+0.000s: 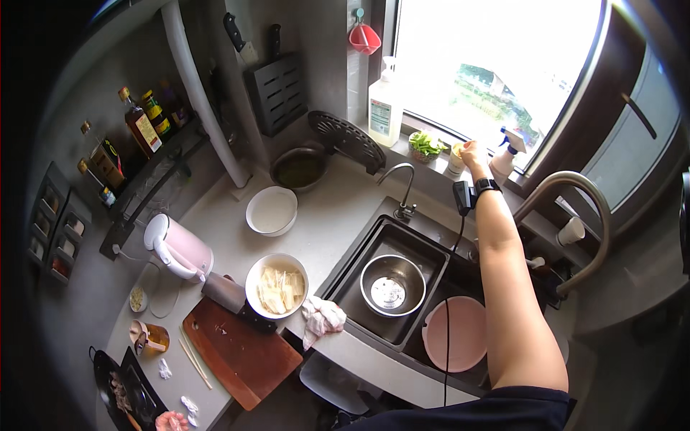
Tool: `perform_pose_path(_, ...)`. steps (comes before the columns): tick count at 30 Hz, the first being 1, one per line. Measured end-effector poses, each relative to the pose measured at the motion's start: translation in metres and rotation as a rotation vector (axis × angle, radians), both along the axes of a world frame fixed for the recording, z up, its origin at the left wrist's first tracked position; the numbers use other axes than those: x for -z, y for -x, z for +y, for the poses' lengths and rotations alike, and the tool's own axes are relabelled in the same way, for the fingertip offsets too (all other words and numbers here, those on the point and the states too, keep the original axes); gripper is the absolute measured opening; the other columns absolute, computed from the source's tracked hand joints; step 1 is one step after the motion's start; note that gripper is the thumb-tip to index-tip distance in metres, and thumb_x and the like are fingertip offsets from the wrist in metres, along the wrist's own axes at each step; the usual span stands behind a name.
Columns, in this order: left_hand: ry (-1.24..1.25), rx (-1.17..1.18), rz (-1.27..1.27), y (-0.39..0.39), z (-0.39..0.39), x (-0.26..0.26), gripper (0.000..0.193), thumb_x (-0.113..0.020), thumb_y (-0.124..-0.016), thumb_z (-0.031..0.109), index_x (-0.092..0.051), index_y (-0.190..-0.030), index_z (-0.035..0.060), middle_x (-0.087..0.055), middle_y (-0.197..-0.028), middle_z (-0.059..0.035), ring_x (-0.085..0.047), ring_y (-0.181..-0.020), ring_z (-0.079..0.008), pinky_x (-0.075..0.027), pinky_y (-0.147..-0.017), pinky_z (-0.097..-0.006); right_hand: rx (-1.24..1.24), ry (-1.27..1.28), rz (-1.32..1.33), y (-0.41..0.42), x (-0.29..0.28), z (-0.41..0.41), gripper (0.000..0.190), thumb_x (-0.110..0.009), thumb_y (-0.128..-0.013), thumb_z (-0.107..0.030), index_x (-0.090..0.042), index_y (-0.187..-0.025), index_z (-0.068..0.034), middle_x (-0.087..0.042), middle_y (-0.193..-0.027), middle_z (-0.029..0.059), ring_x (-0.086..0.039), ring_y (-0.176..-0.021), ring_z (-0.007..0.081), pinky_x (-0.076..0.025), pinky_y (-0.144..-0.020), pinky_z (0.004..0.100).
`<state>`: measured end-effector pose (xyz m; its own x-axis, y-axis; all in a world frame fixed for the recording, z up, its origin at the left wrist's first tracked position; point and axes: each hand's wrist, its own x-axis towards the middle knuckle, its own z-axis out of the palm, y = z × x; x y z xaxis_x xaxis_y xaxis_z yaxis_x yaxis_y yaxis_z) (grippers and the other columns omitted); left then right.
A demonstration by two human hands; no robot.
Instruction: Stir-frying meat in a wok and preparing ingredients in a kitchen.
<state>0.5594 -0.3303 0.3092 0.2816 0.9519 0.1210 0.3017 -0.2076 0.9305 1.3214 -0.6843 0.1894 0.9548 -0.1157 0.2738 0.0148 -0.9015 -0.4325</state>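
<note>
My right hand (473, 155) reaches across the sink to the windowsill, its fingers at the rim of a pale cup (456, 163); whether they grip the cup or something in it cannot be told. The wrist wears a black strap with a small black device (462, 197), from which a cable hangs. Left of the cup stands a bowl of cut green vegetables (426, 146); a spray bottle (502, 164) is just right of the hand. My left hand is out of view. Below the arm, a metal bowl (392, 285) sits in the left basin, and a pink round basin (455, 334) in the right one.
A curved faucet (598, 215) rises at the right, a thin tap (404, 210) behind the sink. On the counter are a white bowl of pale pieces (276, 315), a bowl of whitish liquid (271, 211), a cleaver (226, 293) over a wooden board (242, 350), a kettle (183, 250) and a cloth (322, 319).
</note>
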Motion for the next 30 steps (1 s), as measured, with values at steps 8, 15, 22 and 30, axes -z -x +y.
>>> perform_pose_path(8, -0.089, -0.047, 0.127, -0.019, -0.010, 0.000, 0.013, -0.057, -0.090, 0.006, -0.062, -0.098, -0.0021, -0.064, -0.087, -0.0083, -0.058, -0.076, -0.0143, -0.046, -0.069, -0.0237, -0.017, 0.044, 0.012, -0.040, 0.018, 0.008, 0.023, -0.067, -0.072, -0.028, -0.068, -0.084, -0.007, -0.067, -0.076, 0.0147, -0.066, -0.074, 0.0252, -0.052, -0.068, 0.0340)
perform_pose_path(15, -0.101, -0.084, 0.163, -0.029, -0.008, 0.005, 0.012, -0.057, -0.090, 0.006, -0.062, -0.097, -0.0025, -0.064, -0.087, -0.0093, -0.058, -0.075, -0.0147, -0.047, -0.068, -0.0249, 0.002, 0.223, 0.095, -0.052, 0.016, 0.011, 0.021, -0.066, -0.075, -0.024, -0.066, -0.087, -0.007, -0.066, -0.077, 0.0136, -0.064, -0.072, 0.0234, -0.051, -0.065, 0.0345)
perform_pose_path(22, -0.094, -0.061, 0.112, -0.029, -0.006, 0.010, 0.012, -0.058, -0.090, 0.005, -0.062, -0.098, -0.0029, -0.064, -0.086, -0.0102, -0.060, -0.074, -0.0150, -0.047, -0.067, -0.0242, -0.064, 0.271, 0.283, -0.048, 0.005, -0.011, 0.024, -0.063, -0.078, -0.026, -0.064, -0.091, -0.006, -0.065, -0.082, 0.0138, -0.063, -0.077, 0.0234, -0.050, -0.069, 0.0341)
perform_pose_path(30, -0.058, -0.078, 0.112, -0.036, -0.007, 0.013, 0.013, -0.058, -0.090, 0.005, -0.061, -0.099, -0.0039, -0.065, -0.087, -0.0113, -0.061, -0.074, -0.0156, -0.048, -0.067, -0.0245, -0.022, 0.071, 0.121, -0.057, -0.011, -0.028, 0.027, -0.059, -0.082, -0.027, -0.062, -0.097, -0.005, -0.064, -0.088, 0.0141, -0.061, -0.083, 0.0233, -0.049, -0.073, 0.0337)
